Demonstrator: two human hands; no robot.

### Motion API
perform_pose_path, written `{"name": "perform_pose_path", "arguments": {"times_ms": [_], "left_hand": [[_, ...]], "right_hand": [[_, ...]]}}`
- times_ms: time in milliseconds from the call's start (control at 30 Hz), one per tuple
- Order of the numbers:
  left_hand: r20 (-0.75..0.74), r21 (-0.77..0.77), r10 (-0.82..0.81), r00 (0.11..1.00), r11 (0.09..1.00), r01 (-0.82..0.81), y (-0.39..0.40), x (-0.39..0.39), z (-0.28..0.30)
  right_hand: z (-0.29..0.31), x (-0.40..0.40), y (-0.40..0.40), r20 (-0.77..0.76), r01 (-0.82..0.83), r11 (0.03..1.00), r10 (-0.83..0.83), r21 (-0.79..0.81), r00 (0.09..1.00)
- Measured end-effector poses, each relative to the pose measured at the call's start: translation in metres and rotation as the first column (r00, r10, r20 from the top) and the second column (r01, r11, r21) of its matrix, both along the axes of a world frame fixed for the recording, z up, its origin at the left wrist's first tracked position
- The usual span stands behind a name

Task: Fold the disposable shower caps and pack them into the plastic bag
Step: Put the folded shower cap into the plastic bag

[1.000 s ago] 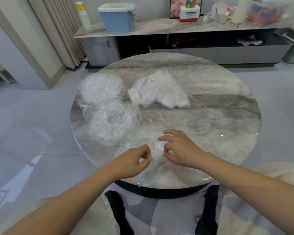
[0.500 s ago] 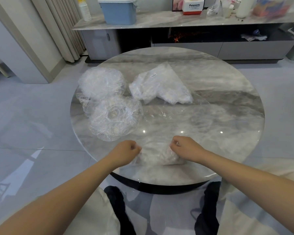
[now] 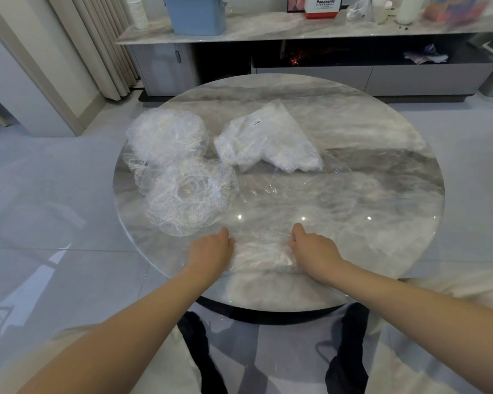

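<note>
A clear shower cap [image 3: 261,253], flattened into a strip, lies near the front edge of the round marble table [image 3: 382,172]. My left hand [image 3: 211,251] grips its left end and my right hand [image 3: 310,247] grips its right end, fingers curled into the plastic. Two more crumpled clear caps sit at the table's left: one [image 3: 190,196] close to my left hand, another [image 3: 167,136] behind it. The white plastic bag [image 3: 268,140], with a small label, lies at the table's centre back.
A thin clear film [image 3: 296,191] lies flat on the table in front of the bag. Beyond the table stands a low marble cabinet [image 3: 296,27] carrying a blue bin [image 3: 197,15] and several items. Curtains [image 3: 97,44] hang at the left.
Both hands moved apart and toward me, pulling the cap from a loose bunch into a flattened strip. The camera tilted down slightly.
</note>
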State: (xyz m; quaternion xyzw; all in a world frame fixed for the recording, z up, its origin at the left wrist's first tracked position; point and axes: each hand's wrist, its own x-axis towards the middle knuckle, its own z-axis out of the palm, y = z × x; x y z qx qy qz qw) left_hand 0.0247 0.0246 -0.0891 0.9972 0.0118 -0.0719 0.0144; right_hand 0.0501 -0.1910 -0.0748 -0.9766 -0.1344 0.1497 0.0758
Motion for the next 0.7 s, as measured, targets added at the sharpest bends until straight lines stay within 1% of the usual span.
{"name": "perform_pose_path", "arguments": {"times_ms": [67,100,133,167,200,233,267,300,333,367,400,433,467,500,533,567,633,700], "left_hand": [[-0.009,0.100,-0.015,1.000,0.995,0.016,0.000,0.000,0.004],[0.016,0.117,-0.016,1.000,0.993,0.014,0.000,0.000,0.006],[0.076,0.118,-0.036,0.996,0.993,0.026,0.000,0.000,0.007],[0.192,0.096,-0.067,0.979,0.994,0.050,0.000,-0.001,0.008],[0.326,0.075,-0.108,0.939,0.993,0.089,-0.001,-0.002,0.008],[0.456,0.048,-0.161,0.875,0.987,0.156,-0.002,-0.004,0.008],[0.548,0.017,-0.203,0.811,0.973,0.231,-0.004,-0.007,0.008],[0.578,-0.022,-0.243,0.779,0.950,0.312,-0.009,-0.012,0.008],[0.575,-0.037,-0.297,0.762,0.921,0.388,-0.015,-0.018,0.009],[0.552,-0.047,-0.343,0.760,0.897,0.439,-0.021,-0.023,0.008],[0.502,-0.056,-0.369,0.782,0.888,0.456,-0.026,-0.028,0.004],[0.417,-0.053,-0.379,0.826,0.897,0.438,-0.030,-0.031,-0.003],[0.297,-0.051,-0.377,0.878,0.911,0.409,-0.031,-0.033,-0.009],[0.194,-0.055,-0.364,0.911,0.923,0.380,-0.031,-0.034,-0.012],[0.123,-0.057,-0.351,0.928,0.931,0.359,-0.031,-0.034,-0.014],[0.067,-0.047,-0.345,0.936,0.936,0.348,-0.029,-0.033,-0.014],[0.003,-0.051,-0.345,0.939,0.937,0.344,-0.025,-0.031,-0.019],[-0.007,-0.075,-0.333,0.943,0.940,0.332,-0.022,-0.030,-0.018]], "right_hand": [[0.000,0.001,-0.001,0.018,0.001,1.000,0.000,-0.027,1.000],[0.000,0.001,-0.001,0.032,0.000,0.999,0.002,-0.038,0.999],[0.001,0.001,-0.001,0.059,0.005,0.999,-0.002,-0.040,0.998],[0.004,0.000,0.000,0.097,0.008,0.999,-0.005,-0.037,0.995],[0.006,-0.001,0.000,0.154,-0.007,1.000,0.009,-0.016,0.988],[0.007,-0.002,0.000,0.247,-0.053,0.998,0.045,0.026,0.968],[0.008,-0.003,0.001,0.340,-0.129,0.990,0.100,0.065,0.935],[0.008,-0.005,0.002,0.429,-0.211,0.972,0.147,0.106,0.891],[0.006,-0.007,0.004,0.508,-0.295,0.946,0.190,0.134,0.840],[0.002,-0.009,0.005,0.546,-0.368,0.920,0.240,0.137,0.803],[-0.002,-0.012,0.006,0.536,-0.420,0.899,0.297,0.121,0.791],[-0.005,-0.015,0.007,0.474,-0.449,0.887,0.353,0.103,0.807],[-0.008,-0.018,0.007,0.377,-0.457,0.884,0.394,0.093,0.838],[-0.010,-0.020,0.006,0.283,-0.454,0.888,0.417,0.077,0.864],[-0.013,-0.021,0.004,0.206,-0.450,0.891,0.430,0.061,0.879],[-0.016,-0.020,0.001,0.145,-0.447,0.894,0.437,0.044,0.888],[-0.021,-0.017,-0.004,0.108,-0.443,0.897,0.439,0.012,0.892],[-0.021,-0.016,-0.006,0.080,-0.414,0.910,0.413,-0.002,0.907]]}}
